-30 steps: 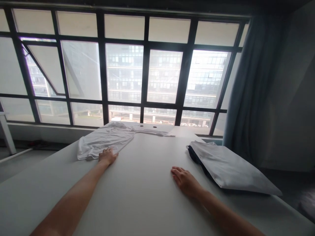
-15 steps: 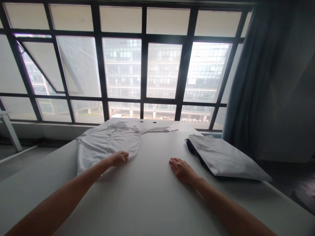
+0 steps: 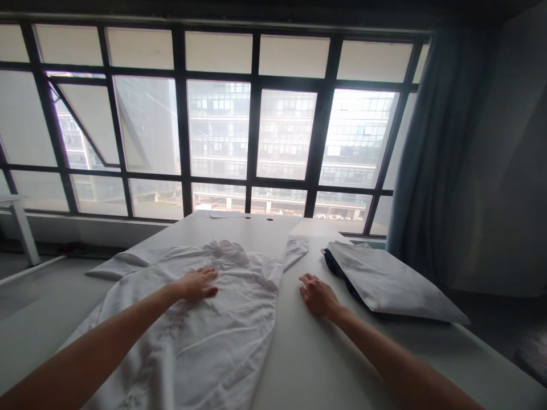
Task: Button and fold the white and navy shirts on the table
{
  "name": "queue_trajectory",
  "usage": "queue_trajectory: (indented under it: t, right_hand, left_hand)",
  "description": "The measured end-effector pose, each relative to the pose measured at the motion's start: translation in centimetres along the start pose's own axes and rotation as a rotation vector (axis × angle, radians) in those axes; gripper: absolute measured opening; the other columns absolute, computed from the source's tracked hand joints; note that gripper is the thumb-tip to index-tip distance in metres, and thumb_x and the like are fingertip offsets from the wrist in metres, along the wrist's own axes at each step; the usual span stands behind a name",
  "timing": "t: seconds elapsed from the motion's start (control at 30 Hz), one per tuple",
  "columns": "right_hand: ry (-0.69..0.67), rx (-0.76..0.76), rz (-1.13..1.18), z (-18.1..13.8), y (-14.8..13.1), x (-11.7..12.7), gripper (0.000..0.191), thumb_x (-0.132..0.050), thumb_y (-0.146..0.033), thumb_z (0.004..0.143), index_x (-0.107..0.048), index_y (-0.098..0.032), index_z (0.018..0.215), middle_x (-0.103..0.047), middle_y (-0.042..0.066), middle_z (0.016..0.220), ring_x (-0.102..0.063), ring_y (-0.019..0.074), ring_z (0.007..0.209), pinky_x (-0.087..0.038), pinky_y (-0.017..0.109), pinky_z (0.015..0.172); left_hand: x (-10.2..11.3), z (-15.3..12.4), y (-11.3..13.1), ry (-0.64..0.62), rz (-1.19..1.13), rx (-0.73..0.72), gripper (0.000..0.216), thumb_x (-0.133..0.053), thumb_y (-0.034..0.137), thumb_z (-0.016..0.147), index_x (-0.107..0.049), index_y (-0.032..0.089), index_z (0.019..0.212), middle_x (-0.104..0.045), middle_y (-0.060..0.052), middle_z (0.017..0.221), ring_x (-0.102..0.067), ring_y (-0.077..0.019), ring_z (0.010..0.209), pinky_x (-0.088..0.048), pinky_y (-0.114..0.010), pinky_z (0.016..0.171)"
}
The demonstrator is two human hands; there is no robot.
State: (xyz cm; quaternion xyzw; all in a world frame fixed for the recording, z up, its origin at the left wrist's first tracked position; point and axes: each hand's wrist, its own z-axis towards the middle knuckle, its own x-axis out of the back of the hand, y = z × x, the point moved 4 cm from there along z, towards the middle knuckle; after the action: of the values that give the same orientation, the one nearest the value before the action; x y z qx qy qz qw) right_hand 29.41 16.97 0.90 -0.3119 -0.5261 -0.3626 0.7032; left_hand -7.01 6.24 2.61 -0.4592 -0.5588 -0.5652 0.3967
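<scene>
on the white table (image 3: 329,359), the left hand (image 3: 196,285) lies open on a crumpled white shirt (image 3: 222,347), palm down (fingers spread, gripping nothing), while the open right hand (image 3: 318,296) rests on the tabletop just beside its sleeve (image 3: 294,253).

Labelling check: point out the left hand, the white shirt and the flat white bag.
left hand (image 3: 197,285), head view, back of hand
white shirt (image 3: 222,336), head view, middle of body
flat white bag (image 3: 393,279), head view, top face
</scene>
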Motion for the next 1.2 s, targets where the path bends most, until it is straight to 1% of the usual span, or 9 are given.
queue_trajectory:
  t: [0.17,0.3,0.4,0.6,0.77,0.87,1.0,1.1,1.2]
  right_hand:
    - [-0.068,-0.041,-0.028,6.1,0.2,0.2,0.047,-0.050,-0.023,0.091,-0.056,-0.017,0.138,-0.049,0.015,0.148,-0.065,0.0274,0.112,-0.047,0.035,0.094]
    - [-0.118,-0.153,0.030,11.9,-1.0,0.1,0.044,-0.047,-0.036,0.097,-0.060,-0.013,0.132,-0.062,0.020,0.133,-0.063,0.0300,0.117,-0.047,0.039,0.094]
    - [-0.165,-0.303,0.082,14.7,-2.0,-0.8,0.054,-0.058,-0.046,0.091,-0.061,-0.007,0.128,-0.066,0.025,0.123,-0.063,0.0345,0.116,-0.048,0.042,0.090]
    - [-0.078,-0.266,0.149,15.9,-3.3,-1.5,0.033,-0.062,-0.019,0.084,-0.070,-0.006,0.113,-0.069,0.027,0.111,-0.066,0.0366,0.105,-0.050,0.042,0.083]
    - [0.307,-0.007,0.203,15.2,-0.3,5.8,0.033,-0.043,-0.014,0.091,-0.072,-0.012,0.105,-0.067,0.016,0.111,-0.064,0.0245,0.097,-0.048,0.033,0.091]
    - [0.502,-0.029,0.186,13.3,4.4,11.3,0.042,-0.034,-0.015,0.093,-0.066,-0.009,0.120,-0.062,0.018,0.117,-0.060,0.0248,0.106,-0.046,0.036,0.098]
    - [0.774,-0.313,0.152,8.3,12.3,15.1,0.043,-0.039,-0.019,0.091,-0.064,-0.003,0.122,-0.061,0.025,0.119,-0.059,0.0319,0.111,-0.045,0.048,0.101]
    - [0.658,-0.738,0.245,4.4,18.3,13.6,0.049,-0.050,-0.020,0.084,-0.061,0.000,0.128,-0.057,0.035,0.123,-0.057,0.0435,0.118,-0.045,0.057,0.098]
    - [0.483,-1.200,0.391,1.0,22.7,10.6,0.093,-0.064,-0.030,0.075,-0.025,0.000,0.154,-0.039,0.044,0.139,-0.047,0.0558,0.126,-0.041,0.072,0.092]
  left_hand:
    - [-2.0,-0.1,-2.8,0.057,0.165,0.070,0.074,-0.033,0.064,0.094,-0.042,0.020,0.152,-0.037,-0.013,0.159,-0.027,-0.0289,0.149,-0.018,-0.048,0.121]
    - [-2.8,-1.9,-1.9,0.065,0.169,0.076,0.073,-0.031,0.063,0.095,-0.038,0.020,0.154,-0.029,-0.011,0.162,-0.022,-0.0311,0.150,-0.017,-0.052,0.121]
    - [-2.6,-4.1,0.2,0.065,0.208,0.074,0.069,-0.036,0.063,0.094,-0.047,0.021,0.148,-0.039,-0.014,0.157,-0.030,-0.0342,0.146,-0.026,-0.053,0.117]
    - [-2.1,-6.5,2.7,0.136,0.254,0.015,0.067,-0.050,0.067,0.087,-0.062,0.018,0.131,-0.058,-0.018,0.137,-0.049,-0.0388,0.128,-0.036,-0.056,0.109]
    - [-3.6,-5.4,1.3,0.155,0.167,0.013,0.072,-0.041,0.068,0.092,-0.050,0.019,0.144,-0.043,-0.018,0.153,-0.034,-0.0391,0.144,-0.024,-0.063,0.115]
    - [-4.0,-4.0,1.6,0.103,0.133,0.057,0.078,-0.033,0.071,0.093,-0.043,0.019,0.150,-0.033,-0.018,0.159,-0.024,-0.0382,0.149,-0.021,-0.064,0.116]
    - [-4.1,-1.4,4.6,0.060,0.093,0.033,0.075,-0.025,0.066,0.097,-0.038,0.019,0.153,-0.030,-0.015,0.161,-0.022,-0.0343,0.150,-0.020,-0.061,0.117]
    - [-4.7,0.3,7.3,0.031,0.073,-0.056,0.073,-0.028,0.065,0.096,-0.036,0.020,0.154,-0.027,-0.012,0.163,-0.020,-0.0333,0.151,-0.018,-0.059,0.119]
    - [-5.3,1.1,8.8,0.022,0.067,-0.101,0.073,-0.029,0.064,0.096,-0.037,0.020,0.154,-0.025,-0.012,0.163,-0.018,-0.0343,0.151,-0.016,-0.061,0.119]
